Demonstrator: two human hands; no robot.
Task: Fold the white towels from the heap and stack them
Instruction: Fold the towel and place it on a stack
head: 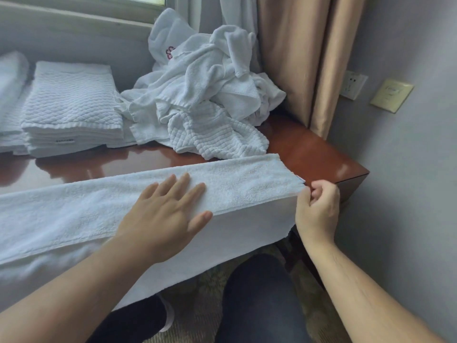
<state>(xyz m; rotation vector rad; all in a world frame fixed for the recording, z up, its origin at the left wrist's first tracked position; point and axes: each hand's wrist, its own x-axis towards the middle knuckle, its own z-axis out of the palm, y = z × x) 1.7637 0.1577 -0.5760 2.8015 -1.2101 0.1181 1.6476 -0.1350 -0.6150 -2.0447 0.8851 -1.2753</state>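
Note:
A long white towel (74,214) lies along the front edge of the glossy brown table (309,149), and its near half hangs down over the edge. My left hand (165,214) rests flat on top of it with the fingers spread. My right hand (317,209) pinches the towel's right end at the corner by the table edge. A heap of crumpled white towels (205,95) sits at the back right of the table. A stack of folded white towels (71,110) stands at the back left.
More folded white linen (10,78) lies at the far left. Beige curtains (304,58) hang behind the heap. A grey wall with a socket (352,84) and a switch plate (392,95) closes off the right. My knees are under the table's front edge.

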